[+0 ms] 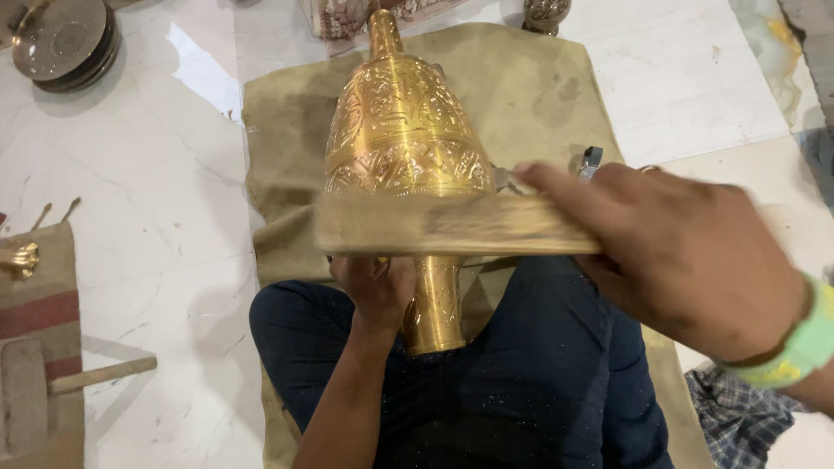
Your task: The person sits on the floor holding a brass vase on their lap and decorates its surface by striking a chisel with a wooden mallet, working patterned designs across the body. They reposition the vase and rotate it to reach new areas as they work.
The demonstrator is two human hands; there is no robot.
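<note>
The engraved brass vase (pixel 401 143) lies on its side across the person's lap, its narrow neck pointing away toward the top of the view and its flared foot (pixel 434 317) toward the body, resting over dark blue trousers (pixel 530 373) and an olive-brown cloth (pixel 530 78) spread on the white marble floor (pixel 165 191). Its upper body shines bright and even, the chased pattern reading clearly, which suggests much of the visible side has already been worked; the underside and the stretch hidden behind the tool cannot be judged. The left hand (pixel 375 291) is closed around the vase's slim stem just above the foot, steadying it from below. The right hand (pixel 686 252), a light green band (pixel 804 343) at its wrist, is clamped on one end of a long flat wooden-looking tool (pixel 443 224) laid crosswise over the widest part of the vase; the tool is blurred, so it looks to be in mid-stroke, and the rubbing of the lower belly and stem seems the part left to do. Just beyond the right hand a small metal object (pixel 591 161) lies on the cloth. Farther out, a stack of brass plates (pixel 65 39) sits at the upper left, a striped mat (pixel 39 339) with a wooden-handled tool (pixel 100 375) and a small brass piece (pixel 19 258) at the left, and a checked cloth (pixel 738 412) at the lower right.
</note>
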